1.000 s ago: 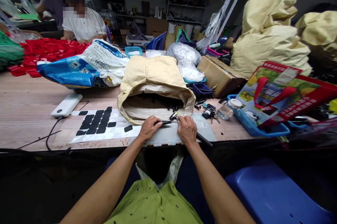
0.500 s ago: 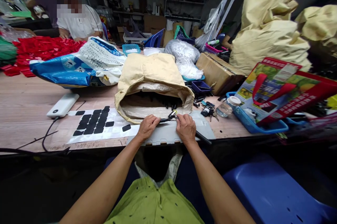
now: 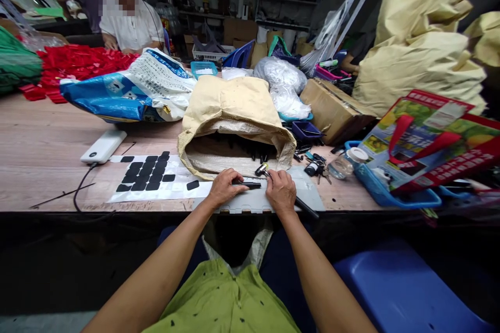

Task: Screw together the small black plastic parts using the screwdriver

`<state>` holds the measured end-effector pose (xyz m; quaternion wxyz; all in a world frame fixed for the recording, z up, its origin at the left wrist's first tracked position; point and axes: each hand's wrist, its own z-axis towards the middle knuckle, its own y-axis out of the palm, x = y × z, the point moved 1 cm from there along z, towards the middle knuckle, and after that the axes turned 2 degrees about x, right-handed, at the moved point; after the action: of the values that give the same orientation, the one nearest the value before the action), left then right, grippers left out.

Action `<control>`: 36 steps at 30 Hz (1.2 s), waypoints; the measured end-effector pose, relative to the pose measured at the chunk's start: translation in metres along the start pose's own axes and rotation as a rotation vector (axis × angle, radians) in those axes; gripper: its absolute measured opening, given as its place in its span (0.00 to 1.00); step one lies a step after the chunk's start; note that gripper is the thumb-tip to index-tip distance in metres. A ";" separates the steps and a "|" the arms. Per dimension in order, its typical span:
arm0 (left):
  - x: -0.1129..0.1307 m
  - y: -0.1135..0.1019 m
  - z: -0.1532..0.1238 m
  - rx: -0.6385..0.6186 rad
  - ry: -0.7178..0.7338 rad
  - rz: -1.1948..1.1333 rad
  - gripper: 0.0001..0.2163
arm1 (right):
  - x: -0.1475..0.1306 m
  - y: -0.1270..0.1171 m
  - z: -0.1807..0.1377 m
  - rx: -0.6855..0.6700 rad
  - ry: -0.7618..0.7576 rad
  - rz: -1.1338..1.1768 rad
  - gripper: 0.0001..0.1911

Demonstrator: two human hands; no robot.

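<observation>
My right hand is closed around a small hammer; its metal head points up and left, and the dark handle sticks out below the hand to the right. In my left hand is a slim black rod-like piece, pinched between the fingers, its free end pointing right. What exact kind of piece it is, I cannot make out. Both hands rest over a grey board at the table's front edge. Just behind them a tan woven sack lies with its mouth facing me, dark pieces inside.
Left of the sack lies a white sheet with black stickers, beside a white power bank with a cable. Keys, a clear jar and a blue basket are at right. Two people sit across the table, near red pieces.
The hammer head has come away from the black piece and sits a little higher. More of the black piece shows beyond my left fingers. The whole view has shifted slightly.
</observation>
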<state>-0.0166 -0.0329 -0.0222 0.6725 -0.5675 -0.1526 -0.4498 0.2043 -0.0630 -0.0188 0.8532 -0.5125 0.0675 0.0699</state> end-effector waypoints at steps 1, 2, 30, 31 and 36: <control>0.000 0.000 0.000 -0.007 0.010 0.012 0.11 | 0.000 0.000 0.000 -0.002 0.000 -0.001 0.14; 0.001 -0.001 0.000 -0.018 0.019 0.029 0.12 | 0.000 0.000 0.000 -0.003 0.001 -0.001 0.14; 0.013 -0.007 -0.006 -0.078 0.072 0.095 0.07 | -0.003 -0.003 0.001 -0.034 0.030 0.002 0.13; 0.019 -0.010 -0.012 -0.078 0.096 0.087 0.07 | -0.002 -0.003 0.001 -0.035 0.027 0.003 0.13; 0.056 -0.018 -0.079 -0.238 0.161 -0.038 0.09 | -0.002 -0.002 0.002 -0.036 0.030 -0.002 0.12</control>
<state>-0.0240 -0.1274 0.0044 0.6019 -0.6024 -0.0545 -0.5213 0.2029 -0.0627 -0.0155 0.8429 -0.5286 0.0783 0.0625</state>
